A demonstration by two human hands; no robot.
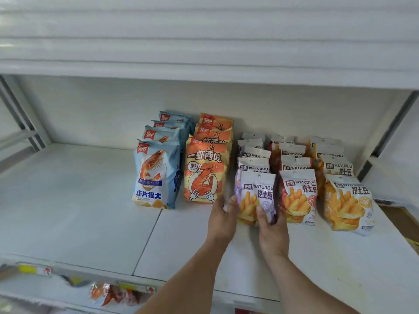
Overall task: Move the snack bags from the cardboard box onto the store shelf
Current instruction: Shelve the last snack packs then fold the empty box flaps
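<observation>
Head view: a purple-and-white foil fries bag point(256, 198), standing at the front of its row on the white metal shelf point(79, 211), was held at its lower sides by the left hand point(223, 219) and right hand point(271, 225), fingers curled round it, and was judged light, crinkly, slippery and crushable.

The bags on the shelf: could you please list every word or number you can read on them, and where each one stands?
"WATUDOU", "挖土豆", "正尊": purple fries bag, held by both hands.
The same three: red fries bag.
"-20": orange fries bag.
"虾片很大", "≥10%", "CRISP": blue shrimp bag.
"一虾两吃", "脆": orange shrimp bag.
Red corner logos and the shelf-edge tags: too blurred to read.
</observation>
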